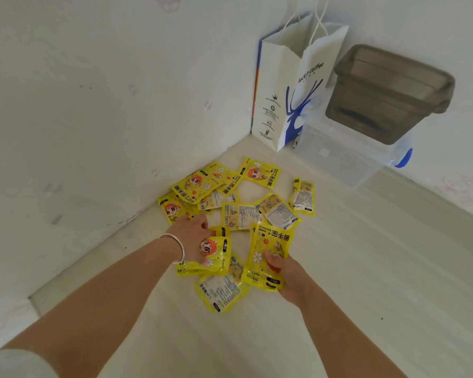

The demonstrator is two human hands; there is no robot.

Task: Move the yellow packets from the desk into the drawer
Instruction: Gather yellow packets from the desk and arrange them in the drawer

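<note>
Several yellow hand-warmer packets (241, 215) lie scattered in the corner of a pale wooden desk (366, 268). My left hand (191, 236), with a silver bracelet on its wrist, grips a yellow packet with a cartoon face (216, 257) at the near edge of the pile. My right hand (287, 274) holds a small stack of yellow packets (271, 255) from below, thumb on top. One more packet (220, 293) lies face down between my hands. No drawer is in view.
A white paper coffee bag (290, 88) stands in the far corner against the wall. Beside it a clear plastic box (339, 156) carries a grey translucent tub (388, 91). Walls close the desk on the left and back.
</note>
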